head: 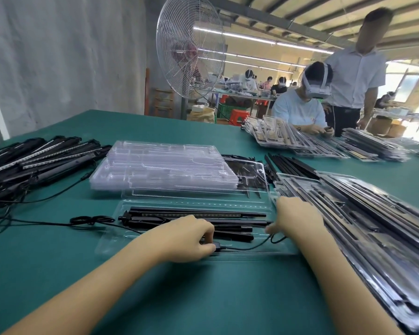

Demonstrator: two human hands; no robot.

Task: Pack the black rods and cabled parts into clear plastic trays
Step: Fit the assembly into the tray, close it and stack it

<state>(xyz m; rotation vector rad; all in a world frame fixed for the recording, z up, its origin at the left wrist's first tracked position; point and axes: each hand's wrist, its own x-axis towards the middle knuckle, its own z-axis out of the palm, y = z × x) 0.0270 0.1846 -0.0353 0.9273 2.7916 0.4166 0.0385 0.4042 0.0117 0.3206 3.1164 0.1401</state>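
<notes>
I am pinching the small black box point(217, 245) on the cable point(249, 248) with the fingers point(207, 232) of my left hand point(186, 238), at the near edge of the clear tray point(111, 245). The black rods point(191, 215) are lying in that tray just beyond my knuckles, long axis running left to right. The cable is trailing rightward toward my right hand point(298, 213), which is sitting at the rods' right ends. Whether its fingers are gripping anything I cannot tell. I am judging the left hand nearer for tucking the box in. Packed trays point(363, 213) are crowding the right, and open tabletop point(203, 298) is lying toward me.
</notes>
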